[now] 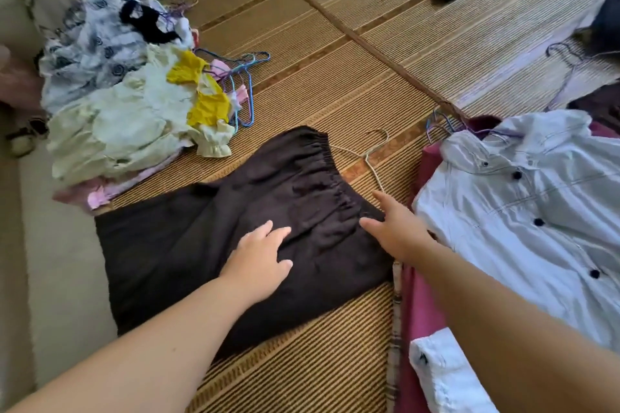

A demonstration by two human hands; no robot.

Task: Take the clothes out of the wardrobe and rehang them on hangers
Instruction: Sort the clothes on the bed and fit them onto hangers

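Dark brown garment point(255, 198) lay flat on the woven mat point(335, 362), under both hands.
Left grip point(258, 255) pressed it with straight, spread fingers; right grip point(392, 228), fingers extended and holding nothing, touched its elastic waistband edge. Beyond, a pale wire hanger point(369, 154) poked from the waistband; farther left lay a clothes pile point(117, 124).
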